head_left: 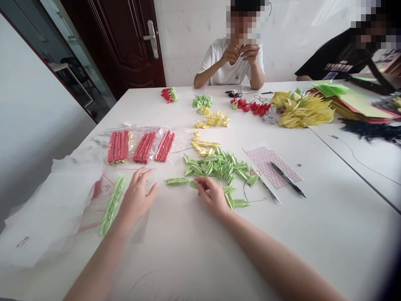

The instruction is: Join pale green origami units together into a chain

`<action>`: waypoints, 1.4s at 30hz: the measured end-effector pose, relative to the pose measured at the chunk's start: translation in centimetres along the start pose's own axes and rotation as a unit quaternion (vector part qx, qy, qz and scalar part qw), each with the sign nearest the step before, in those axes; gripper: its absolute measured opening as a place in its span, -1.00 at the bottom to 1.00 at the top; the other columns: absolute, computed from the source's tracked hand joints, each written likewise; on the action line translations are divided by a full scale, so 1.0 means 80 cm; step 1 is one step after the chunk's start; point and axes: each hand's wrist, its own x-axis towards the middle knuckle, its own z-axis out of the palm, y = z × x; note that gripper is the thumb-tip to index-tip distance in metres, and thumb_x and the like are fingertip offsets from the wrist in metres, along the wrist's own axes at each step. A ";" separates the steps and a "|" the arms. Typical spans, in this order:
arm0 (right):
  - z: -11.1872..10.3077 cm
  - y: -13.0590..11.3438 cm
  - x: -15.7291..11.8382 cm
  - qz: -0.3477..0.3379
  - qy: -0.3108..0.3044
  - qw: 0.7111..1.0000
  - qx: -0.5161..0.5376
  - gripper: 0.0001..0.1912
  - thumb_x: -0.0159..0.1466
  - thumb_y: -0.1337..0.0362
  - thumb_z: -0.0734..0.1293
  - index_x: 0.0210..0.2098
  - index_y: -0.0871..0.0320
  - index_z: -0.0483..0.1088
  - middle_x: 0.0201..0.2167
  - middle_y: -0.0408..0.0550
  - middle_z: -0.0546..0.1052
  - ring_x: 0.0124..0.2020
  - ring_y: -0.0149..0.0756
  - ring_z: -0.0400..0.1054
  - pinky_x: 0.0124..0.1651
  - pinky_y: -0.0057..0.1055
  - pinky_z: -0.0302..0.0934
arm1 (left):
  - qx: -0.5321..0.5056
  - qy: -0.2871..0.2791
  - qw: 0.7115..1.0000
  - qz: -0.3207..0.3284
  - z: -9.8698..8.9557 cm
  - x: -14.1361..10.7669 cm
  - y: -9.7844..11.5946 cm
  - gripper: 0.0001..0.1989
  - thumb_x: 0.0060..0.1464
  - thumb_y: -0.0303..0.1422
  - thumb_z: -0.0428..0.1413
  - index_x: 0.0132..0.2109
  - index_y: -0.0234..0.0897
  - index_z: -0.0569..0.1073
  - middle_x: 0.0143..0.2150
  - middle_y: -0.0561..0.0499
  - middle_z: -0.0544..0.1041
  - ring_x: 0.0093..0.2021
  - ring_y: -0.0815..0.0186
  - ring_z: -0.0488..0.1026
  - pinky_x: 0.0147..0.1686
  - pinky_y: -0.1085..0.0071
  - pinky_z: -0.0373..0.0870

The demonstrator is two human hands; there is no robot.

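Note:
My right hand (214, 196) pinches a small green folded paper piece (193, 184) just above the table. Left of it, end to end, lies a row of green folded paper (178, 181) with a thin dark tip poking out. My left hand (137, 195) is empty, its fingers apart, over the table near a long green folded-paper stack (112, 205). Behind my right hand spreads a heap of green folded paper pieces (219, 165). A few more green pieces (236, 203) lie beside the right wrist, with a dark thread curving past them.
Red folded-paper stacks (144, 147) in clear bags lie at the back left, with translucent plastic bags (53, 205) at the left edge. A label sheet (266, 161) and a black pen (287, 179) lie right. Across the table, a person in a white shirt (232, 69) works with both hands.

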 end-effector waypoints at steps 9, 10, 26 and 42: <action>-0.005 0.001 0.002 0.007 0.034 0.999 0.029 -0.83 0.36 0.25 0.17 -0.11 0.13 0.31 -0.45 -0.12 0.43 -0.53 -0.36 0.32 -0.41 -0.41 0.24 | -0.316 -0.085 0.945 0.002 0.104 -0.009 0.082 -0.55 0.15 -0.44 0.04 0.20 -0.25 0.32 -0.01 -0.12 0.54 -0.50 0.45 0.40 -0.43 0.45 0.43; -0.005 0.001 0.002 0.008 0.034 0.999 0.029 -0.83 0.36 0.25 0.17 -0.12 0.13 0.31 -0.47 -0.13 0.42 -0.53 -0.36 0.32 -0.42 -0.41 0.23 | -0.287 -0.076 0.954 0.034 0.108 -0.010 0.077 -0.54 0.13 -0.48 0.04 0.19 -0.23 0.34 0.13 -0.14 0.47 -0.51 0.48 0.38 -0.41 0.44 0.44; -0.008 0.001 0.001 0.081 0.057 0.993 0.071 -0.78 0.40 0.18 0.13 -0.12 0.12 0.33 -0.63 -0.27 0.24 -0.58 -0.38 0.17 -0.47 -0.45 0.08 | -0.031 0.025 0.985 0.166 0.104 -0.003 0.042 -0.83 0.12 -0.50 0.09 -0.13 -0.21 0.37 -0.13 -0.06 0.55 -0.08 0.15 0.49 0.02 0.16 0.36; -0.011 0.001 0.000 0.025 0.031 0.997 0.063 -0.78 0.39 0.27 0.15 -0.18 0.13 0.41 -0.43 -0.12 0.36 -0.52 -0.41 0.33 -0.41 -0.41 0.24 | -0.109 -0.040 0.990 0.084 0.093 0.000 0.047 -0.97 0.18 -0.37 0.05 -0.21 -0.20 0.35 -0.33 0.04 0.50 -0.33 0.26 0.43 -0.24 0.35 0.31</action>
